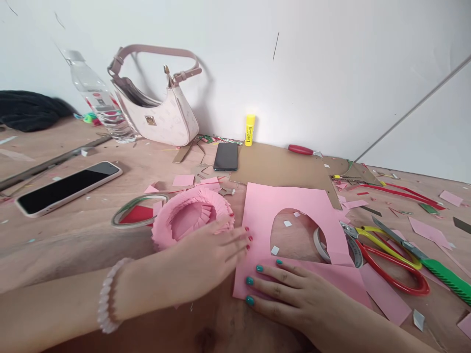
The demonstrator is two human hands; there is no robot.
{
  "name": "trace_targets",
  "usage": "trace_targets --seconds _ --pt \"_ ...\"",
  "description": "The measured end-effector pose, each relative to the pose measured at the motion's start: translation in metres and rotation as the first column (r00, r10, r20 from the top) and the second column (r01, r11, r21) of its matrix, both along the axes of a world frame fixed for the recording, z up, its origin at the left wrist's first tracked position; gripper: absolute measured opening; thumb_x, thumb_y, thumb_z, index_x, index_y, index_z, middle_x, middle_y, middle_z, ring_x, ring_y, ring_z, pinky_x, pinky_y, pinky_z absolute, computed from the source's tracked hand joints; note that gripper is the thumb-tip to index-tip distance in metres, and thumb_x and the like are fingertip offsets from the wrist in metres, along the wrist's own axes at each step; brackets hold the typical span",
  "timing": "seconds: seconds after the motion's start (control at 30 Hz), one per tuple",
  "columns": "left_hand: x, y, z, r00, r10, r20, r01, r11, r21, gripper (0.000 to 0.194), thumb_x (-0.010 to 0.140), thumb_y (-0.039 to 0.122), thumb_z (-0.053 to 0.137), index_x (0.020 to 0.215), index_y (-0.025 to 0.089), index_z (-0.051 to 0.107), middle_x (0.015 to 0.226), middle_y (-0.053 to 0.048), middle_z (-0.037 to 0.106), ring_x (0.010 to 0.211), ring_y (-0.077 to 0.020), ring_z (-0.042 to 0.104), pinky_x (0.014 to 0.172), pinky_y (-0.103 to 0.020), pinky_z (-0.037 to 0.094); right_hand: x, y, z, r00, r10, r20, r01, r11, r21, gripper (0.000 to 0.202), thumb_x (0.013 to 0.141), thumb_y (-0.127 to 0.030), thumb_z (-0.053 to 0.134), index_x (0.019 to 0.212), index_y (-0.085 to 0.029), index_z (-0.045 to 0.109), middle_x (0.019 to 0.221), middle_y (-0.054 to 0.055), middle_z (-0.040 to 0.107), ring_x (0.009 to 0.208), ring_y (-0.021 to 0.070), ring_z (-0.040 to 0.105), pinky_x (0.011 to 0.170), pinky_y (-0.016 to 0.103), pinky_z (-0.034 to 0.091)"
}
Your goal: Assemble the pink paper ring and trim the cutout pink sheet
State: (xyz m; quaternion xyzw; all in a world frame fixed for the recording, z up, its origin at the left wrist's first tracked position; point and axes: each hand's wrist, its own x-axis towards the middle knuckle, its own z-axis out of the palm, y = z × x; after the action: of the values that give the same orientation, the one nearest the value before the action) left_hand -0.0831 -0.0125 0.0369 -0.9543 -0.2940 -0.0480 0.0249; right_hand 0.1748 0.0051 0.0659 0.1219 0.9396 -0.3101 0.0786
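My left hand (208, 257), with red nails and a pale beaded bracelet (106, 296), reaches across the front right side of a round pink ring of folded paper (165, 220). Its fingers are stretched out towards the left edge of a pink paper sheet (257, 211), and part of the ring is hidden behind them. On the sheet's lower part my right hand (294, 294), with teal nails, lies flat with its fingers spread. A large rounded opening is cut in the sheet, and the table with small white scraps shows through it.
Right of the sheet lie red-handled scissors (393, 277), a green cutter (447, 279) and a tape roll (322, 245). Another tape roll (128, 220) is beside the ring. Behind are phones (69, 189), a handbag (158, 117), a bottle (99, 103), a glue stick (249, 131) and cardboard (279, 164).
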Motion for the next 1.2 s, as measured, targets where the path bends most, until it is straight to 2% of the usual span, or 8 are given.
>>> trace_targets --seconds 0.07,0.17,0.27,0.33,0.6,0.83,1.0,1.2 --pt "0.006 -0.014 0.001 0.999 -0.038 0.01 0.038 0.998 -0.05 0.043 0.092 0.025 0.036 0.133 0.014 0.043 0.138 -0.01 0.043 0.13 -0.0224 0.035 0.11 -0.04 0.017 -0.001 -0.001 0.001 1.0 0.001 0.026 -0.001 1.0 -0.001 0.068 0.086 -0.036 0.053 0.144 -0.026 0.02 0.147 0.001 0.024 0.136 0.022 0.02 0.113 0.042 0.008" --pt "0.01 -0.037 -0.007 0.999 0.049 -0.014 -0.05 0.99 -0.131 0.056 0.088 0.039 0.042 0.133 0.007 0.042 0.136 -0.017 0.044 0.128 -0.0283 0.038 0.108 -0.04 0.023 -0.001 -0.002 0.002 0.999 -0.005 0.045 0.005 1.0 -0.005 0.066 0.087 -0.034 0.05 0.144 -0.025 0.019 0.148 0.0 0.021 0.137 0.02 0.017 0.113 0.041 0.006" --pt "0.007 -0.053 -0.02 0.998 0.068 -0.018 -0.07 0.991 -0.112 0.057 0.086 0.028 0.041 0.139 0.009 0.033 0.142 -0.014 0.037 0.132 -0.0276 0.032 0.108 -0.039 0.022 0.001 -0.003 0.001 0.999 -0.015 0.033 0.016 1.0 -0.015 0.065 0.088 -0.033 0.049 0.144 -0.026 0.018 0.148 0.0 0.022 0.137 0.0198 0.017 0.113 0.042 0.006" --pt "0.005 -0.057 -0.023 0.996 0.085 0.0 -0.085 0.991 -0.099 0.059 0.085 0.025 0.041 0.141 0.011 0.03 0.14 -0.013 0.039 0.131 -0.0269 0.034 0.108 -0.038 0.023 0.003 -0.003 -0.001 0.999 -0.023 0.024 0.023 0.999 -0.023 0.066 0.087 -0.035 0.05 0.144 -0.027 0.018 0.148 0.001 0.022 0.137 0.0205 0.017 0.113 0.043 0.006" --pt "0.011 -0.059 -0.005 0.99 0.068 -0.124 -0.071 0.997 -0.022 0.046 0.086 0.024 0.044 0.129 0.008 0.05 0.132 -0.012 0.05 0.127 -0.0233 0.041 0.11 -0.031 0.022 0.006 -0.004 -0.002 0.999 -0.042 -0.006 0.041 0.998 -0.048 0.063 0.088 -0.04 0.048 0.144 -0.027 0.021 0.148 0.002 0.024 0.137 0.0234 0.019 0.112 0.045 0.008" --pt "0.014 -0.056 -0.001 0.987 0.072 -0.141 -0.096 0.98 -0.172 0.056 0.079 0.024 0.053 0.13 0.003 0.047 0.134 -0.018 0.045 0.125 -0.0287 0.042 0.108 -0.036 0.028 0.036 -0.012 -0.004 0.992 -0.122 0.019 0.122 0.993 0.003 0.057 0.09 -0.046 0.041 0.142 -0.031 0.023 0.146 0.002 0.023 0.134 0.0253 0.023 0.11 0.049 0.01" --pt "0.011 -0.057 -0.012 0.982 0.169 -0.084 -0.185 0.952 -0.243 0.064 0.076 0.033 0.054 0.134 0.007 0.044 0.134 -0.017 0.047 0.123 -0.0303 0.044 0.104 -0.037 0.034 0.07 -0.027 -0.007 0.975 -0.221 0.007 0.219 0.971 0.098 0.061 0.086 -0.05 0.046 0.141 -0.033 0.026 0.144 0.003 0.029 0.131 0.0274 0.031 0.109 0.049 0.017" --pt "-0.001 -0.06 -0.032 0.981 0.184 0.065 -0.166 0.961 -0.22 0.08 0.075 0.051 0.054 0.142 0.014 0.029 0.135 -0.015 0.046 0.123 -0.0351 0.041 0.103 -0.044 0.032 0.104 -0.053 0.006 0.889 -0.45 -0.087 0.457 0.855 0.246 0.063 0.08 -0.052 0.054 0.138 -0.037 0.034 0.14 -0.002 0.039 0.127 0.0308 0.037 0.107 0.051 0.025"
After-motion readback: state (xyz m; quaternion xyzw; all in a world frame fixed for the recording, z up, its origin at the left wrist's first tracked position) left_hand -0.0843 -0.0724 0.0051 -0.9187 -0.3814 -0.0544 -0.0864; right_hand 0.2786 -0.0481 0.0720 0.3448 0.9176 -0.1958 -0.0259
